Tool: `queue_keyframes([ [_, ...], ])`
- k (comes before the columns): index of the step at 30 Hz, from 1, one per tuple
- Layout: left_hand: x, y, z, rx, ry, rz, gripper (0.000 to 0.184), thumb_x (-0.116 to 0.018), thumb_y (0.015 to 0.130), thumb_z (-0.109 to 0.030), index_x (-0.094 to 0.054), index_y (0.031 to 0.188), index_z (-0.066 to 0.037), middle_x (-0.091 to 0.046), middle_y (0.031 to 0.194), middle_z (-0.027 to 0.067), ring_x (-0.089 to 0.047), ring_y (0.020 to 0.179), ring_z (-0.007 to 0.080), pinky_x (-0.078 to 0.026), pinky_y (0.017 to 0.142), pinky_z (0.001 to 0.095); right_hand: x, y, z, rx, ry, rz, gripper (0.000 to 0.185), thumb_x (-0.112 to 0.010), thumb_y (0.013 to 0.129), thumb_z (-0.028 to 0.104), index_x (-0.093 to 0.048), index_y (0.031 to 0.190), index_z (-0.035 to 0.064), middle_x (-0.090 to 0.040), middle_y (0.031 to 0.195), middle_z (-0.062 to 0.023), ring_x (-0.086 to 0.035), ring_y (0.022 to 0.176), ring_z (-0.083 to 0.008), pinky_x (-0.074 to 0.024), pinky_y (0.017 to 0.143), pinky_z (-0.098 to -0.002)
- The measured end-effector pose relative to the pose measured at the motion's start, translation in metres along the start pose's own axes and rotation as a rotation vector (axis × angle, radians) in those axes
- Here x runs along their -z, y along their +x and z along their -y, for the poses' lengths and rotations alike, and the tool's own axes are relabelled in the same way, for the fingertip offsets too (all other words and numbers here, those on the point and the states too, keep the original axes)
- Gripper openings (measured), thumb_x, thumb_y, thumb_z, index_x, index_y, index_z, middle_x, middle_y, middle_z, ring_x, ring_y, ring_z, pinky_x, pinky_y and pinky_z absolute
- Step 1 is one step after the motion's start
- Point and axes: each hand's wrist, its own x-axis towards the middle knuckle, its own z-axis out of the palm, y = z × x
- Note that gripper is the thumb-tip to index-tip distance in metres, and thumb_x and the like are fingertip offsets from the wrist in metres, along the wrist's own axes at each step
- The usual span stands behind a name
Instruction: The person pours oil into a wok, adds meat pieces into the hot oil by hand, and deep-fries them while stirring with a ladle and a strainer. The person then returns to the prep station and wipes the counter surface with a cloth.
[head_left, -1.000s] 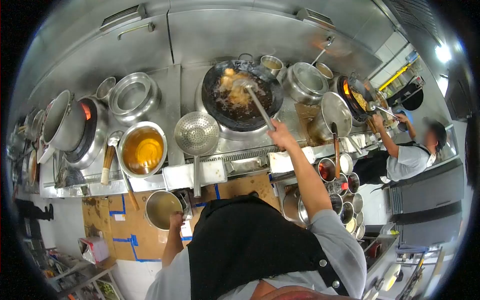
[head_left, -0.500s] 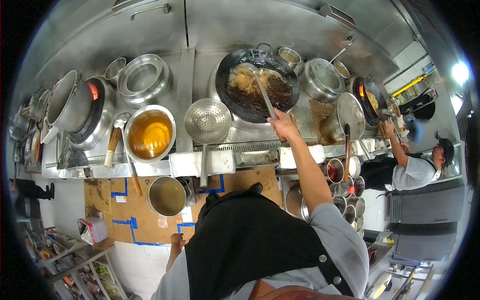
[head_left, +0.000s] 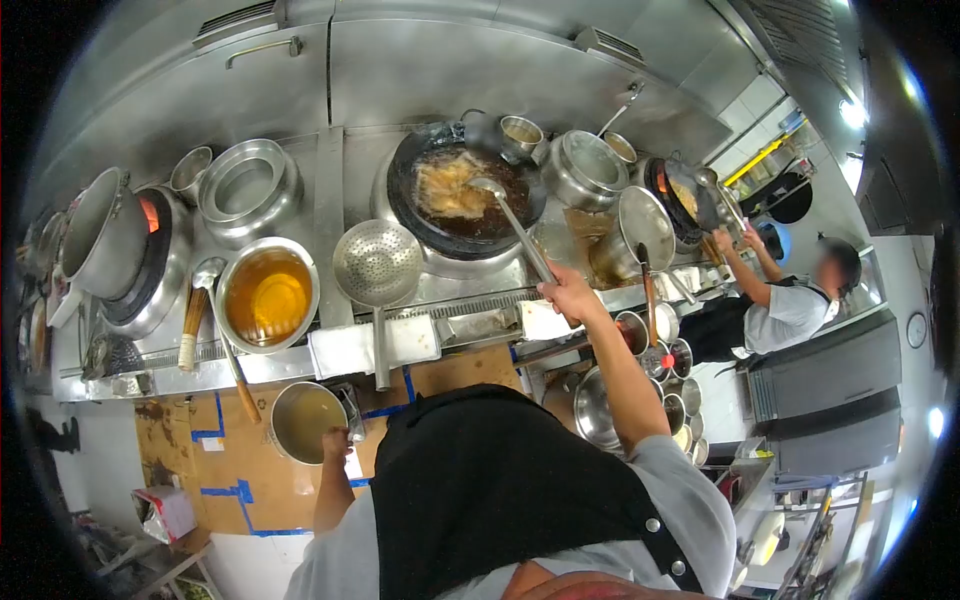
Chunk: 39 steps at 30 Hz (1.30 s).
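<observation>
My right hand [head_left: 568, 296] is closed round the handle of a long metal ladle [head_left: 520, 232]. The ladle's bowl rests inside a black wok [head_left: 398, 178], at the right side of pale frothing food [head_left: 447, 187] in dark liquid. Down at the left, my left hand [head_left: 337, 440] has its fingers curled and appears beside the rim of a metal pot [head_left: 282, 420] of cloudy liquid. Whether it touches that rim I cannot tell. A perforated strainer [head_left: 378, 262] lies left of the wok, its handle over a folded white cloth [head_left: 350, 347].
A bowl of amber oil [head_left: 268, 295], a second ladle [head_left: 228, 340] and a bamboo brush [head_left: 194, 318] sit left of the strainer. Flame shows under a pot [head_left: 98, 235] at far left. Several seasoning containers [head_left: 675, 408] stand at right. A co-worker [head_left: 790, 312] works at another wok.
The ladle's bowl has moved from the wok's upper left to the food's right side. My left hand has risen toward the pot. The whole view has shifted.
</observation>
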Motion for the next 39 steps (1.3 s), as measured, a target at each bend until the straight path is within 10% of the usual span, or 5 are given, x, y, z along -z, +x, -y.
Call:
queue_keyframes([
  [14, -0.015, -0.102, 0.011, 0.134, -0.186, -0.198, 0.020, -0.058, 0.097, -0.030, -0.067, 0.100, -0.011, -0.064, 0.081, 0.0073, -0.067, 0.074, 0.0239, -0.053, 0.063, 0.0430, -0.035, 0.113, 0.000, 0.092, 0.091, -0.116, 0.047, -0.069, 0.094, 0.017, -0.056, 0.133, -0.0043, -0.064, 0.073, -0.0128, -0.061, 0.055, -0.0209, -0.0497, 0.051, -0.0399],
  [26, -0.126, -0.245, 0.170, -0.202, 0.722, -0.099, 0.022, -0.062, 0.096, -0.032, -0.067, 0.091, -0.011, -0.066, 0.081, 0.0091, -0.066, 0.071, 0.0295, -0.054, 0.063, 0.0451, 0.020, 0.056, -0.083, 0.132, 0.284, 0.244, 0.068, -0.069, 0.094, 0.015, -0.043, 0.156, 0.0091, -0.060, 0.074, -0.0044, -0.056, 0.057, -0.0122, -0.0497, 0.052, -0.0307],
  [30, -0.152, -0.265, 0.182, -0.388, 0.902, -0.128, 0.023, -0.064, 0.095, -0.033, -0.067, 0.089, -0.011, -0.067, 0.081, 0.0097, -0.066, 0.069, 0.0313, -0.054, 0.063, 0.0458, 0.034, -0.001, -0.123, 0.116, 0.431, -0.074, 0.063, -0.070, 0.094, 0.015, -0.047, 0.154, 0.0109, -0.063, 0.083, -0.0065, -0.058, 0.063, -0.0128, -0.0512, 0.056, -0.0297],
  [34, -0.145, -0.262, 0.180, -0.645, 1.143, -0.187, 0.025, -0.065, 0.095, -0.034, -0.067, 0.086, -0.011, -0.067, 0.081, 0.0103, -0.066, 0.068, 0.0331, -0.054, 0.063, 0.0465, 0.022, -0.026, -0.223, 0.345, 0.062, -0.546, 0.068, -0.066, 0.092, 0.013, -0.042, 0.156, 0.0079, -0.073, 0.087, -0.0194, -0.070, 0.073, -0.0307, -0.0545, 0.069, -0.0416],
  [39, -0.120, -0.257, 0.152, -0.470, 0.790, -0.169, 0.031, -0.070, 0.090, -0.036, -0.065, 0.081, -0.007, -0.069, 0.085, 0.0138, -0.067, 0.075, 0.0342, -0.056, 0.070, 0.0450, 0.029, -0.056, -0.302, -0.103, -0.336, -0.353, 0.063, -0.064, 0.088, 0.015, -0.050, 0.149, 0.0104, -0.071, 0.105, -0.0282, -0.070, 0.099, -0.0436, -0.0561, 0.089, -0.0507],
])
